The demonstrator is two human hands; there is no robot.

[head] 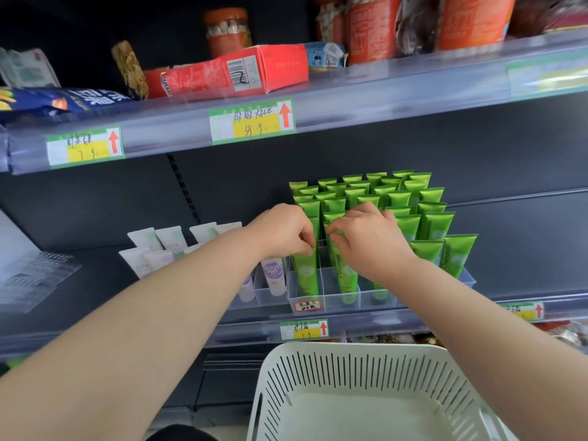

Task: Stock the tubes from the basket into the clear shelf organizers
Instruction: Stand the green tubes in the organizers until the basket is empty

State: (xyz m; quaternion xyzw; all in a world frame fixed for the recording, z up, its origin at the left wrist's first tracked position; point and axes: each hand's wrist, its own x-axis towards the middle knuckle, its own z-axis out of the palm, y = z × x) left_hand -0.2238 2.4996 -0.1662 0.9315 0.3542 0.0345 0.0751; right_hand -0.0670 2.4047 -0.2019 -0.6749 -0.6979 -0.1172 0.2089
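Note:
A clear shelf organizer [331, 302] on the middle shelf holds several upright green tubes [432, 226] in rows. My left hand [281, 230] pinches the top of a green tube [306, 275] standing in the front-left compartment. My right hand [369, 235] pinches the top of the neighbouring green tube [345, 278] in the front row. The white slotted basket [366, 374] sits below the shelf edge, and no tubes show inside it.
A second clear organizer [270, 296] to the left holds white and lilac tubes [273, 275]. The shelf above [191, 135] carries a red box, jars and snack bags behind price tags. A loose clear plastic divider [35, 275] lies at far left.

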